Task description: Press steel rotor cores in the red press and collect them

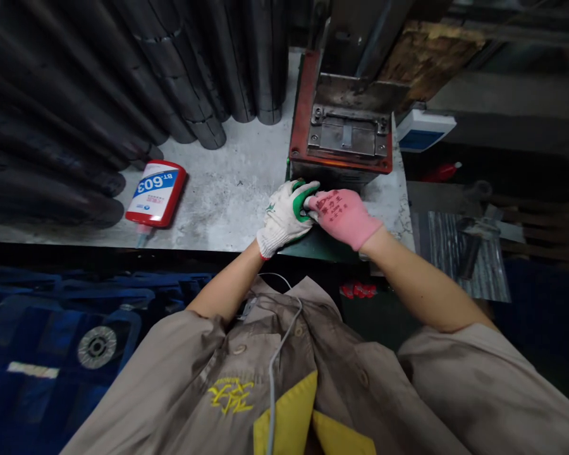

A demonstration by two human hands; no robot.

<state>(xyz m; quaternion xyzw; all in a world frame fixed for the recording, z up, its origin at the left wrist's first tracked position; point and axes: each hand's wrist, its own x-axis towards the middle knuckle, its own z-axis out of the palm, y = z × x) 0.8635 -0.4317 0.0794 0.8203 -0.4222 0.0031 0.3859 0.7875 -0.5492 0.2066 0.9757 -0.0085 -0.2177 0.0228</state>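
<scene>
My left hand (287,215), in a white glove with green coating, is closed with its thumb and fingers curled toward my right hand. A pink glove with dark printing covers my right hand (341,215), which is closed too, its fingertips meeting the left ones. Between them shows a bit of something small and dark, mostly hidden by the gloves. Both hands are over the bench's front edge, just in front of a press fixture (346,136) with a red-orange base plate and a steel block.
Stacks of dark, segmented cylinders (208,129) fill the back left of the grey bench (213,196). A red and white BT-603 bottle (156,193) lies near the front edge. Blue crates (28,341) stand below left. A white box with a blue panel (425,131) is right of the fixture.
</scene>
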